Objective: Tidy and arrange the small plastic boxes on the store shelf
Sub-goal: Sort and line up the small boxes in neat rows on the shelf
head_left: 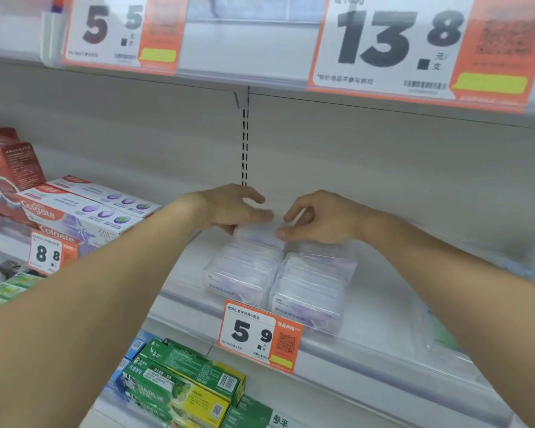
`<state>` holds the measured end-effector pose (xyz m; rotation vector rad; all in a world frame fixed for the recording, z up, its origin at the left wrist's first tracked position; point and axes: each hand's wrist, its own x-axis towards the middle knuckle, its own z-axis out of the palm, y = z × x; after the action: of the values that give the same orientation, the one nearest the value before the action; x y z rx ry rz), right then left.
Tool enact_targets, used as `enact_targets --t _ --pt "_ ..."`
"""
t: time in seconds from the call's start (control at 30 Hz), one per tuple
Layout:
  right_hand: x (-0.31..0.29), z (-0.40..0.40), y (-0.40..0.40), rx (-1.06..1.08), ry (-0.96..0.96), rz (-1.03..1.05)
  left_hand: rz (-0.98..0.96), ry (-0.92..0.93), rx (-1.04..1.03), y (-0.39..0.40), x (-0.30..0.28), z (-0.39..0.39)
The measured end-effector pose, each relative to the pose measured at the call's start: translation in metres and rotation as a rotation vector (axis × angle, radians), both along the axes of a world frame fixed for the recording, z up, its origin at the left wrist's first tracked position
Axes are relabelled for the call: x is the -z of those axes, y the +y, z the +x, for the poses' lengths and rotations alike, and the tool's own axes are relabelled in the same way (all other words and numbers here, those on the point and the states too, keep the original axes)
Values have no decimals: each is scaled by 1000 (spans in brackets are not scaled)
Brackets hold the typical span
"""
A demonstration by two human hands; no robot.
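Head view is showing two rows of small clear plastic boxes with pale purple contents [278, 279] sitting squared near the white shelf's front lip [368, 344]. Farther back, we are pinching the rearmost box [260, 234] between our left hand [229, 208] and right hand [318, 219]. We judge only back-row straightening is remaining.

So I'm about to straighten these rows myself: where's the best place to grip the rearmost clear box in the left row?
Probably by its two short ends, coming from above. That rearmost box has the shelf wall behind it, a box in front and the right row beside it. Only its top is open, where the left hand and right hand now meet.
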<state>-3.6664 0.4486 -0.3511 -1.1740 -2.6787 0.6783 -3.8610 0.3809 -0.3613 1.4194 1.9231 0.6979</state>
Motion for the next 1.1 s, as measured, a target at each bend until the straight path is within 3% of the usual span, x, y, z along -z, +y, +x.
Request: enact_targets --t 0.13,0.2,0.3,0.47,0.6,0.73,1.1 --pt "-17 31 -7 55 -128 95 -9 182 21 -5 3 4" --pt "-18 46 -9 129 -247 33 9 205 -6 -6 1 6" --pt "-6 50 -15 302 -62 -302 -16 239 -48 -7 2 12" --pt "10 46 -11 438 201 -390 10 238 -120 -12 1 20" --pt "6 52 -15 386 156 -482 -17 189 -95 -20 0 22" --pt "1 54 -27 328 63 -504 -129 277 -49 -27 -8 26" --pt "2 51 -49 403 152 -590 -249 357 -6 -34 -13 32"
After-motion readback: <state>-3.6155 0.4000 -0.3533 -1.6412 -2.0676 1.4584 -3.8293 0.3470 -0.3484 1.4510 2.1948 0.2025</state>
